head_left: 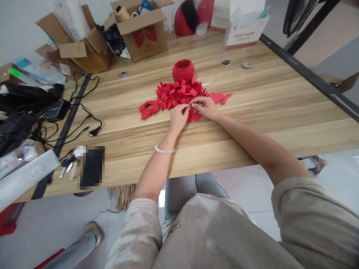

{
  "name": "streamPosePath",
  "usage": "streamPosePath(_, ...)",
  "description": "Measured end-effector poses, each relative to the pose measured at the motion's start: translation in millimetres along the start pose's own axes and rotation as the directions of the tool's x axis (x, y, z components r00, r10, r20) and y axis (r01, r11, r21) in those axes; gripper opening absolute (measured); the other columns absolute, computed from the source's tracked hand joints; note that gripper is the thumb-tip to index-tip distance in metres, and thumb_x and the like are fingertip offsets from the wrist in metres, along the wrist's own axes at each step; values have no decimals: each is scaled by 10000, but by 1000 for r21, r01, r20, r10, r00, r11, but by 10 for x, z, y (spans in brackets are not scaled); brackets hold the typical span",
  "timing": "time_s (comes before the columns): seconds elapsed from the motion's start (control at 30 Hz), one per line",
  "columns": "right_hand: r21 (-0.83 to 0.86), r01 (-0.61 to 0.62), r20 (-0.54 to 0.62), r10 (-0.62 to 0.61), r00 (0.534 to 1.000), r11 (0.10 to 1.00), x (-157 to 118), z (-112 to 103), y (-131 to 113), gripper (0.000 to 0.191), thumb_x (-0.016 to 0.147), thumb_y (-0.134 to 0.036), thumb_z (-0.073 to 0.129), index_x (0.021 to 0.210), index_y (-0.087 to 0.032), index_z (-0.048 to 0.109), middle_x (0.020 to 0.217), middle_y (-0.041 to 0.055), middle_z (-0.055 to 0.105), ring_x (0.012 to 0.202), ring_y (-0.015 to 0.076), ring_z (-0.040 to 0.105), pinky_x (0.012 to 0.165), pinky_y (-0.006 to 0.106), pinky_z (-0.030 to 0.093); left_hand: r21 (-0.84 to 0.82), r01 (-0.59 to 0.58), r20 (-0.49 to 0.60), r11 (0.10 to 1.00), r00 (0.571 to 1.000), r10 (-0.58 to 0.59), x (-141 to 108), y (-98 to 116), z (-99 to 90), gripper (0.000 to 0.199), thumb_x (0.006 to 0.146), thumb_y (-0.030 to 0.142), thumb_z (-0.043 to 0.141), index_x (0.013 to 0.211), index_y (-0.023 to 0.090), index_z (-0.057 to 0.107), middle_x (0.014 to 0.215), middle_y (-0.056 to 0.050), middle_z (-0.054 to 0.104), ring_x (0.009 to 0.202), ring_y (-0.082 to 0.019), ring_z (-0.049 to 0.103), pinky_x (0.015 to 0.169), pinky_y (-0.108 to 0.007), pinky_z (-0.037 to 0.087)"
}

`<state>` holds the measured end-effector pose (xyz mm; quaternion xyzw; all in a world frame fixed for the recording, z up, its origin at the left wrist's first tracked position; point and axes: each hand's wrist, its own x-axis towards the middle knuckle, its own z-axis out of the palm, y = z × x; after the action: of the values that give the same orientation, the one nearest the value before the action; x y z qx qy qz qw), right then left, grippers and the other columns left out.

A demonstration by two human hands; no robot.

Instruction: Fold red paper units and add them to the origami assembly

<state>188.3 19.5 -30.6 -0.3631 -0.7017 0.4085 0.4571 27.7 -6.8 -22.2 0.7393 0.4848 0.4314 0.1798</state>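
My left hand (pixel 179 118) and my right hand (pixel 206 107) meet at the near edge of a heap of small red paper pieces (pixel 179 91). Both are closed in a pinch, fingertips almost touching, on a small red paper piece (pixel 190 105) that they mostly cover. Flat red paper (pixel 194 116) lies on the table just under them. Behind the heap stands a round red vase-like form (pixel 183 70) built of folded paper pieces. To the left of the heap lies a ring of folded red paper (pixel 149 109). More flat red paper (pixel 216 97) is right of my right hand.
Cardboard boxes (pixel 148 37) and a sticky note box (pixel 245 31) line the table's back. Black cables and a plug (pixel 95 130) lie at left, near keys (pixel 67 164) and a blurred dark object (pixel 92 168). Another person's leg and shoe (pixel 93 231) show below left.
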Motion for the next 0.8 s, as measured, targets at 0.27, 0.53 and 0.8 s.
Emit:
streamPosePath(0.27,5,-30,-24,30,999,1000,-2,6,-47,208,787,-358,589,858,-166,627,686,20,638,558,101,555,563,232,476,-154,81,-13,985,996,-84,-9,-43,38,187,802,209,574,971,170,644,838,-59,713,788,-153,669,801,-289,521)
streamPosePath(0.53,27,-45,-42,46,998,999,-6,19,-62,207,796,-351,584,839,-152,621,666,23,634,549,95,556,561,226,481,-213,103,43,972,994,-96,3,-63,72,157,781,192,588,906,136,665,837,-79,712,779,-151,672,777,-286,532)
streamPosePath(0.8,-43,-30,-74,26,997,999,-9,19,-83,202,819,-330,550,839,-148,636,650,20,624,546,97,534,548,231,463,-256,81,75,963,995,-64,-6,-59,78,119,761,179,606,850,144,676,830,-63,717,740,-141,671,774,-284,529)
